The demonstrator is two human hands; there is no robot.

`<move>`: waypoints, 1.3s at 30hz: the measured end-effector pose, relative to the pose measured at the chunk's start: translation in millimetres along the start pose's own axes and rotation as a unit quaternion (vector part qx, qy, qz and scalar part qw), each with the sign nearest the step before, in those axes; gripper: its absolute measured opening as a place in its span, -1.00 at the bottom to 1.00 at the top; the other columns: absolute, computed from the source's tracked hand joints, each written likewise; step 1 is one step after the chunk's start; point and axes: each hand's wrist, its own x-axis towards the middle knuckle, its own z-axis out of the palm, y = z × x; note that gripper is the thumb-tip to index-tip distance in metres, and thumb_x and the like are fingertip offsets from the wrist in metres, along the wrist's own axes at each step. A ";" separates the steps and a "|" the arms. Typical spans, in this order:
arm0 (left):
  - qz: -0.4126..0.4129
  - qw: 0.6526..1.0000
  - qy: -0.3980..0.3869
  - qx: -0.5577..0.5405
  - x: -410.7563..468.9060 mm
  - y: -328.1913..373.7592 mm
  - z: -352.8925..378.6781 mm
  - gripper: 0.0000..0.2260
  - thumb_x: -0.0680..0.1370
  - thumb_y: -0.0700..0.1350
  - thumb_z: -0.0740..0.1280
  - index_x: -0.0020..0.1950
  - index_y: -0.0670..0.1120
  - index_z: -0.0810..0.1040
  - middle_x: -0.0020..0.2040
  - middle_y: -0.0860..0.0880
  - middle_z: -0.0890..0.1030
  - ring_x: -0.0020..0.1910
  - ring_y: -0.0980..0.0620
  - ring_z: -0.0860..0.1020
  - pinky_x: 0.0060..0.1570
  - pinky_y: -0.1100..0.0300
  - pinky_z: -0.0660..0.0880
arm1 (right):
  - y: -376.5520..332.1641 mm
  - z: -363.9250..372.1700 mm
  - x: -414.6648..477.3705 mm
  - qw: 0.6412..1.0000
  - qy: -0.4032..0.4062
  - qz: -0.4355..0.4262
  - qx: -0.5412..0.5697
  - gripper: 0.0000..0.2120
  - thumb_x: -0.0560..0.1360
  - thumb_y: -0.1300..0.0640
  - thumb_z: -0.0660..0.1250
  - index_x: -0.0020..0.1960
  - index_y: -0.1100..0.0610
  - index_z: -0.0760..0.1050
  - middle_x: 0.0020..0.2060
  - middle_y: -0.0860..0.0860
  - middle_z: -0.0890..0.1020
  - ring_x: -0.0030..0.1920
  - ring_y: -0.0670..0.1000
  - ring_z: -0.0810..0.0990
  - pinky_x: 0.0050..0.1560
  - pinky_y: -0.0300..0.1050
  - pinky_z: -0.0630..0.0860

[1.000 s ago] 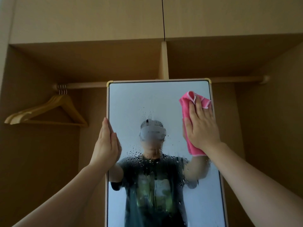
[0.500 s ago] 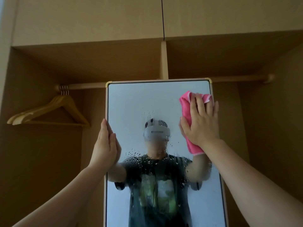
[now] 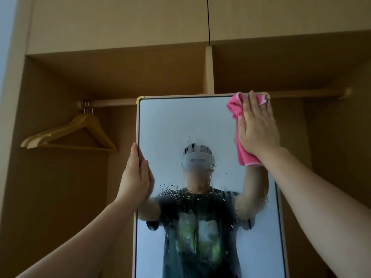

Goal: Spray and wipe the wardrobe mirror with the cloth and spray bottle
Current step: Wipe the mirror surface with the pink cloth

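Observation:
A tall mirror (image 3: 180, 121) in a pale frame stands upright inside the open wardrobe, with spray droplets across its middle. My right hand (image 3: 258, 127) presses a pink cloth (image 3: 244, 157) flat against the glass at the mirror's top right corner, fingers spread over it. My left hand (image 3: 134, 177) grips the mirror's left edge at mid height, thumb behind the frame. The spray bottle is not in view.
A wooden rail (image 3: 112, 102) runs across the wardrobe behind the mirror's top. Several wooden hangers (image 3: 68, 131) hang from it at the left. A vertical divider (image 3: 209, 71) splits the shelf above. The wardrobe's side walls close in left and right.
My right hand has slid the pink cloth upward along the right side of the glass to the top corner. My left hand keeps its hold on the left edge.

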 end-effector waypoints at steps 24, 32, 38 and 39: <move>0.006 0.999 0.001 -0.039 -2.9 -1.1 -2.9 -0.50 0.65 -0.17 0.11 0.56 -0.05 0.02 0.12 0.33 0.35 -0.13 0.69 0.33 -0.23 0.74 0.19 | -15.7 11.8 -77.5 1.000 -0.021 -0.015 -0.014 -0.43 0.67 -0.12 -0.20 0.59 0.08 -0.19 0.57 0.15 0.00 0.56 0.18 -0.07 0.51 0.08 -0.17; 0.005 0.999 0.012 -0.035 -7.5 -1.7 -3.3 -0.51 0.64 -0.19 0.14 0.55 -0.09 0.08 0.04 0.35 0.38 -0.16 0.70 0.32 -0.24 0.74 0.18 | -18.8 12.9 -106.2 0.999 -0.035 -0.022 -0.003 -0.44 0.66 -0.10 -0.18 0.58 0.12 -0.12 0.55 0.16 0.02 0.55 0.20 -0.03 0.51 0.13 -0.07; 0.005 1.000 0.007 -0.019 -9.6 0.8 -4.5 -0.56 0.65 -0.16 0.12 0.52 -0.12 0.14 -0.05 0.19 0.50 -0.10 0.44 0.47 -0.11 0.61 0.27 | -16.9 14.6 -116.7 0.999 -0.041 -0.028 -0.003 -0.44 0.66 -0.09 -0.16 0.59 0.11 -0.14 0.56 0.16 0.00 0.56 0.20 -0.05 0.52 0.13 -0.07; -0.002 1.000 0.002 -0.022 -10.7 0.9 -4.9 -0.57 0.65 -0.15 0.10 0.52 -0.11 0.14 0.06 0.13 0.51 -0.05 0.35 0.46 -0.03 0.54 0.28 | -17.0 14.8 -116.4 0.999 -0.040 -0.028 -0.002 -0.44 0.66 -0.09 -0.16 0.59 0.11 -0.15 0.56 0.15 -0.01 0.56 0.19 -0.06 0.52 0.13 -0.08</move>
